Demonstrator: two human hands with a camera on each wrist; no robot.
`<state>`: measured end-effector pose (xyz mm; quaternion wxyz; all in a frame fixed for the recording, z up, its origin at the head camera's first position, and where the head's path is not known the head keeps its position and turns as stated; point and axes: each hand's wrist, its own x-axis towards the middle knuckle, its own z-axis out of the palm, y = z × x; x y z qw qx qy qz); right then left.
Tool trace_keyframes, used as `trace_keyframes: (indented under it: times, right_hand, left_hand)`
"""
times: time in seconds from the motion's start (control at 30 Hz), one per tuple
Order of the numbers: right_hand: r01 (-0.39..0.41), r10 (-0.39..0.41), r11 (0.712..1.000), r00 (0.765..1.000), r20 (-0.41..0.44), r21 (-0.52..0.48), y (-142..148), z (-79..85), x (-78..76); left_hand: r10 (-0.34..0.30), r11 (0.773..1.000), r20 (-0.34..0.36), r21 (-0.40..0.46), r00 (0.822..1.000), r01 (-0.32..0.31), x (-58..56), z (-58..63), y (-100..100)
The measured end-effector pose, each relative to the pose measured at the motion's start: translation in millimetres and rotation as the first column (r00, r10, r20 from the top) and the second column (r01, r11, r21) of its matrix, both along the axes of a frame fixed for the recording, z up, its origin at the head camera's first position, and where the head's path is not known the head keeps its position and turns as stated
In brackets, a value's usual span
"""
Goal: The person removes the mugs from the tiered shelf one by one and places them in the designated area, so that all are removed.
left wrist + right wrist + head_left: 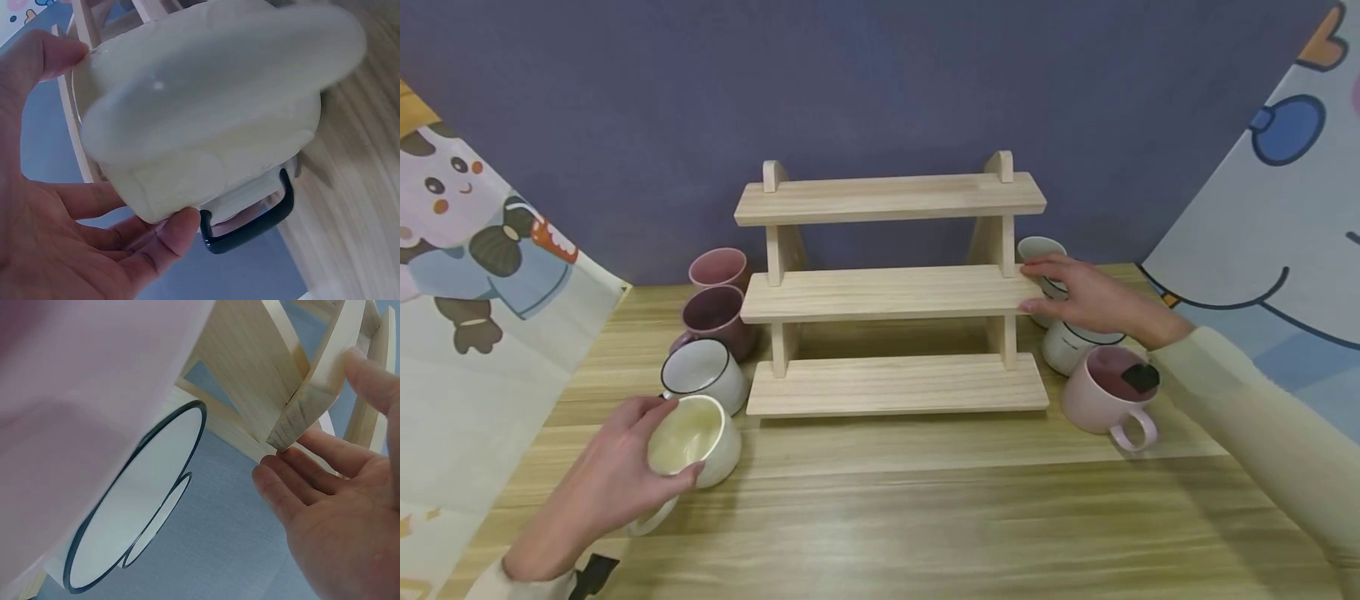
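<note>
My left hand [613,471] grips a cream mug [722,454], thumb on its near side and fingers on its far side. The mug's large handle [225,81] faces the camera in the left wrist view. Whether its base touches the table cannot be seen. Beyond it is a white mug [728,387] with a dark rim and black handle [250,234]. My right hand [1093,296] holds the right end of the middle board of a three-tier wooden display shelf [887,293], thumb at the front edge, fingers at the back.
Behind the white mug at left stand a purple mug [737,333] and a pink mug [718,268]. On the right are a light pink mug [1086,404], a white dark-rimmed mug [1060,350] and a pale mug [1037,246]. A blue-grey wall [880,83] rises behind the shelf.
</note>
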<state>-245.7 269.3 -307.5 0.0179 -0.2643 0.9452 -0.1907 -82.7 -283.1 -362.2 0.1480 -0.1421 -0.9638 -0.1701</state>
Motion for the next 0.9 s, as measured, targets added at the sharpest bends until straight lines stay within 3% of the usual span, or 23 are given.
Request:
trace_keyframes:
  times: [0.3,0.67,0.8,0.9]
  right_hand:
    - [0.004,-0.004,1.0,1.0,0.001,0.006,1.9,0.1,0.3]
    - [0.012,-0.012,1.0,1.0,-0.008,0.004,4.4,-2.0,1.4]
    - [0.006,-0.006,1.0,1.0,-0.015,0.002,3.3,-2.7,2.4]
    - [0.01,-0.011,0.999,0.999,-0.036,-0.047,2.0,-2.5,6.0]
  left_hand:
    - [-0.004,1.0,0.007,0.004,1.0,0.004,0.6,-4.8,-0.3]
    - [-0.055,0.998,-0.049,0.005,0.997,0.056,-1.1,-9.0,-2.1]
    - [-0.085,0.996,-0.055,-0.018,0.995,0.084,-2.2,-5.5,-2.7]
    - [-0.134,0.991,-0.078,-0.041,0.988,0.131,-6.0,3.7,-0.7]
